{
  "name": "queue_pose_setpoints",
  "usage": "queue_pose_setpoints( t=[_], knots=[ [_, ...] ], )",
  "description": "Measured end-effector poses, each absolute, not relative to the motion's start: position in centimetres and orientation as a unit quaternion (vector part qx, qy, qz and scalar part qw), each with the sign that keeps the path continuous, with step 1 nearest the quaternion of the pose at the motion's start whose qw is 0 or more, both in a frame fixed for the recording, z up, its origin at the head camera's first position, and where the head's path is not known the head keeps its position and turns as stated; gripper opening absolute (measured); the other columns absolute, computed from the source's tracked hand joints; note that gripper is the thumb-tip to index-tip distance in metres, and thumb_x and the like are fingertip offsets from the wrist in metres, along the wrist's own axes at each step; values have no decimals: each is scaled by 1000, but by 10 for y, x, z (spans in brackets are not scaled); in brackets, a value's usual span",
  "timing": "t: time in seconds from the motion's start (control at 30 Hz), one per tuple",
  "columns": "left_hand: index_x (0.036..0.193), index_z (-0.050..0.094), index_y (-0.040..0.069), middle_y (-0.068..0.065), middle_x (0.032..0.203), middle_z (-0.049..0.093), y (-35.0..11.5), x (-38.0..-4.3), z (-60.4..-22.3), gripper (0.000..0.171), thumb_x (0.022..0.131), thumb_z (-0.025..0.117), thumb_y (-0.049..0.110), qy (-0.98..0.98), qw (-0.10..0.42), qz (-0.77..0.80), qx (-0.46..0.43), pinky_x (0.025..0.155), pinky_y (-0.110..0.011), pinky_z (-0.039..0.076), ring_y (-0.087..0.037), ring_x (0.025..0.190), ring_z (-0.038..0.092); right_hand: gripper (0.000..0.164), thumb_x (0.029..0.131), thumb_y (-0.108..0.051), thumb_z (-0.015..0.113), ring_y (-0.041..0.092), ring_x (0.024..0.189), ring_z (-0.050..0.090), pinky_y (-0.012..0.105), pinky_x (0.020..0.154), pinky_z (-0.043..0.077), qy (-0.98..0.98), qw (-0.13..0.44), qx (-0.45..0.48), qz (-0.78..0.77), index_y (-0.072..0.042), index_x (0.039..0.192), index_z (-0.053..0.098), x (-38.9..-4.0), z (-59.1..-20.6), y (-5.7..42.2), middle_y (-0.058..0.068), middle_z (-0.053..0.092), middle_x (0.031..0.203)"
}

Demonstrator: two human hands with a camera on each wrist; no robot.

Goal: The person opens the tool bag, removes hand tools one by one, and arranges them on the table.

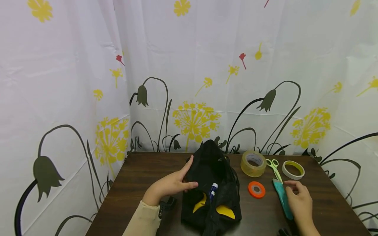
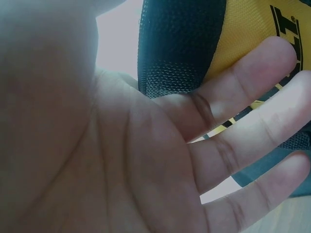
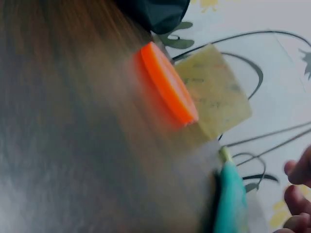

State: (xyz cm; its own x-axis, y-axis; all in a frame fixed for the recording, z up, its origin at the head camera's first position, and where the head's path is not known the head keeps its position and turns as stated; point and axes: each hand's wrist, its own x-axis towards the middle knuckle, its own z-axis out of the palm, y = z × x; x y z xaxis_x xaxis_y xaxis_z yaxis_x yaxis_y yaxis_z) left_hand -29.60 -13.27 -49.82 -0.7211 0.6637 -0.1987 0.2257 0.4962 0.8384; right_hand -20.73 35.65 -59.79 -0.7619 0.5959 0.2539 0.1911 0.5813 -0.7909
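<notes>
A black bag with yellow panels stands in the middle of the table, its mouth spread. A dark-blue tube with a white cap shows in its opening. My left hand rests on the bag's left rim, thumb and index finger spread. In the left wrist view, the fingers reach out straight before the bag's yellow side. My right hand hovers beside a teal box cutter, fingers loosely bent. The right wrist view shows its fingertips apart from the cutter, holding nothing.
Green-handled scissors lie just behind the box cutter. A wide clear tape roll, a small orange tape roll and a white tape roll lie around them. A floral curtain hangs behind the table.
</notes>
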Motion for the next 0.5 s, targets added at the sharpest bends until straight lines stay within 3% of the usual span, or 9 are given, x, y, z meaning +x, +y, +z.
queue_pose_setpoints(
  t=[0.17, 0.3, 0.5],
  knots=[
    [173, -16, 42, 1, 104, 79, -133, -296, -498, 111, 104, 69, 60, 827, 258, 421, 269, 85, -38, 54, -36, 97, 73, 13, 98, -6, 67, -5, 75, 46, 18, 68, 37, -828, 320, -217, 406, -7, 101, 79, -207, -586, 340, -4, 58, 90],
    [174, -15, 39, -2, 116, 77, -133, -297, -499, 112, 104, 70, 57, 823, 259, 429, 268, 90, -40, 55, -36, 98, 73, 11, 99, -3, 68, -1, 74, 50, 16, 68, 39, -830, 314, -180, 426, -6, 101, 78, -209, -571, 324, -2, 60, 94],
    [173, -15, 43, -3, 126, 72, -132, -299, -502, 110, 104, 70, 56, 818, 261, 436, 268, 96, -42, 54, -33, 98, 74, 12, 99, 3, 70, 2, 80, 54, 16, 70, 43, -823, 285, -112, 478, -6, 104, 77, -207, -539, 293, -2, 63, 95]
  ],
)
